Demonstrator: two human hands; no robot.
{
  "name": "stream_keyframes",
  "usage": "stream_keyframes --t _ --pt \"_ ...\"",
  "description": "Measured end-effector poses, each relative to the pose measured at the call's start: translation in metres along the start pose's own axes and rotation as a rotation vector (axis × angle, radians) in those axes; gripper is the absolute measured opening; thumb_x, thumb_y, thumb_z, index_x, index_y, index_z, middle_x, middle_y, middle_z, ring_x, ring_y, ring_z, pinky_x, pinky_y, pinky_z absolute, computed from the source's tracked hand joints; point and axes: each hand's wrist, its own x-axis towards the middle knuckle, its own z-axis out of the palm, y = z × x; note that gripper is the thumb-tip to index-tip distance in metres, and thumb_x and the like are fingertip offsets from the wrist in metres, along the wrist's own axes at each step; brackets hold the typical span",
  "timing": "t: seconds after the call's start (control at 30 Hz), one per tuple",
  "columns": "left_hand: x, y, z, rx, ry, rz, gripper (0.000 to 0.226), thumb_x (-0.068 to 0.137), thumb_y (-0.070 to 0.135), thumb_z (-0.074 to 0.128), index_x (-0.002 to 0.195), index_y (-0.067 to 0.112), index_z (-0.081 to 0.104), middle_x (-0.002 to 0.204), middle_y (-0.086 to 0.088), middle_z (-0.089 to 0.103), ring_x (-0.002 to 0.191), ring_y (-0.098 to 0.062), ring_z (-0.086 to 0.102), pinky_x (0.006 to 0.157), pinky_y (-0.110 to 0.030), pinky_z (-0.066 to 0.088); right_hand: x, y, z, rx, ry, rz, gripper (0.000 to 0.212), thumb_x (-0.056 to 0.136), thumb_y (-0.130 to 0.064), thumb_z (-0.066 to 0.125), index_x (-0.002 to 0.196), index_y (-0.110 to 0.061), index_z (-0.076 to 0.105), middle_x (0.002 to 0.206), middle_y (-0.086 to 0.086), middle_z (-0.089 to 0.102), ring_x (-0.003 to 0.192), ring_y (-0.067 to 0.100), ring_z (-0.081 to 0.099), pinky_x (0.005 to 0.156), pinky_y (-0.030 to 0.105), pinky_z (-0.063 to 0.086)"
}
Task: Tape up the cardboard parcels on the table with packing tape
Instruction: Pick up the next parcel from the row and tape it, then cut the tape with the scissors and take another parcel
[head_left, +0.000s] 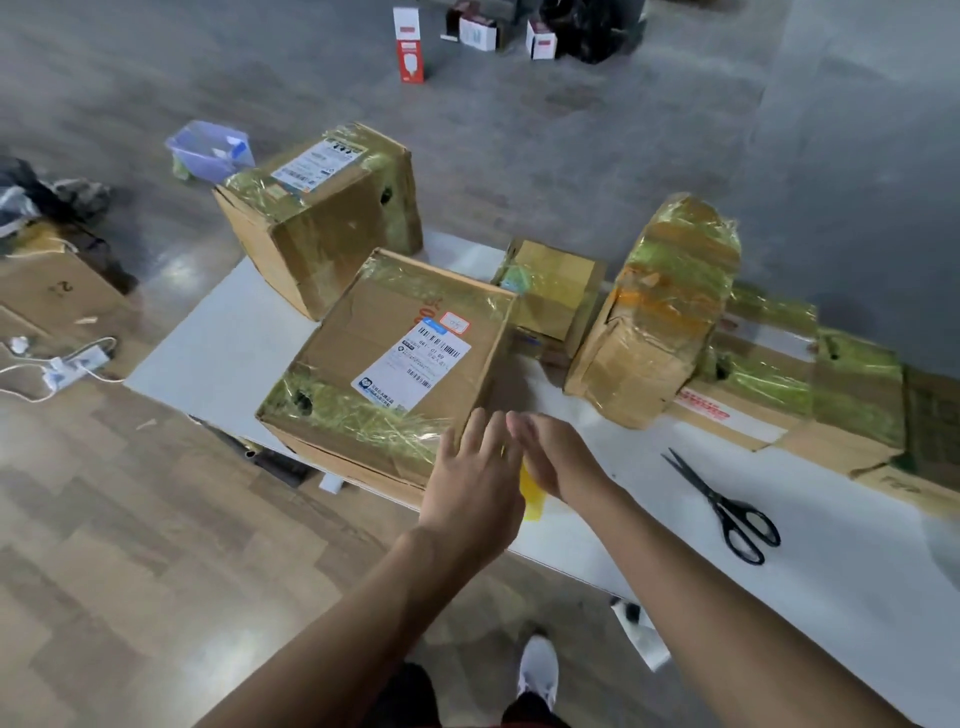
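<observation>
While both arms reach over the near edge of a white table, the left hand and the right hand sit close together, almost palm to palm. Both have straight, loosely spread fingers that grip nothing, and both are blurred. The left fingertips lie at the near right corner of the nearest parcel; whether they touch it is unclear. A yellow strip of tape shows in the gap below the two palms, over the table edge. It cannot be told whether it sticks to either hand.

The nearest parcel is a closed cardboard box with a white shipping label on top and shiny tape across its near and far edges. Behind it to the left stands a larger taped box, also labelled. To the right are a small taped box, then a tall, lumpy parcel wrapped heavily in tape. Beyond that, flat taped parcels lie along the table's far right. All are sealed, so their contents are hidden.

Black-handled scissors lie closed on the table, well to the right of the hands.

On the floor beyond the table, a translucent blue bin holds a few pale scraps.
</observation>
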Motion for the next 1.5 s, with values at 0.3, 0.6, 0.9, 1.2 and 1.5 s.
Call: stream_keyframes --t 0.3,0.6,0.9,1.2,1.5 --pt "0.044 0.082 0.028 -0.389 -0.007 -0.09 0.035 0.09 0.019 0.051 0.125 0.012 0.055 0.124 -0.006 0.055 0.114 -0.028 0.051 0.088 -0.037 0.044 -0.029 0.075 -0.055 -0.013 0.055 0.084 0.043 0.107 -0.037 0.029 0.086 -0.012 0.056 0.1 0.019 0.069 0.09 0.029 0.061 0.072 0.028 0.034" --pt "0.082 0.167 0.056 -0.551 -0.155 -0.046 0.035 0.096 0.021 0.048 0.13 0.016 0.052 0.135 -0.003 0.051 0.123 -0.021 0.049 0.096 -0.031 0.04 -0.064 0.16 -0.093 0.017 0.126 0.276 0.045 0.105 -0.039 0.031 0.094 -0.012 0.064 0.099 0.005 0.071 0.094 0.028 0.062 0.076 0.037 0.046" --pt "0.092 0.209 0.076 -0.638 -0.25 -0.053 0.038 0.093 0.018 0.052 0.131 0.012 0.053 0.132 -0.007 0.056 0.121 -0.021 0.052 0.1 -0.029 0.04 -0.091 0.237 -0.1 -0.36 0.178 0.359 0.027 0.097 -0.019 0.05 0.123 -0.015 0.058 0.111 0.008 0.055 0.108 0.026 0.054 0.077 0.033 0.044" --pt "0.088 0.208 0.07 -0.719 -0.221 -0.137 0.034 0.093 0.011 0.052 0.127 0.009 0.057 0.126 -0.006 0.061 0.116 -0.02 0.055 0.091 -0.02 0.038 -0.076 0.233 -0.09 -0.514 0.041 0.298 0.033 0.095 -0.025 0.054 0.123 -0.008 0.051 0.113 0.011 0.06 0.097 0.031 0.063 0.072 0.034 0.043" --pt "0.065 0.147 0.037 -0.811 0.138 -0.455 0.023 0.091 0.007 0.05 0.107 0.009 0.066 0.106 -0.004 0.067 0.097 -0.018 0.058 0.073 -0.017 0.033 -0.063 0.18 -0.086 -0.129 -0.195 0.001 0.032 0.097 -0.019 0.054 0.128 -0.013 0.054 0.113 0.006 0.063 0.098 0.026 0.059 0.083 0.032 0.047"
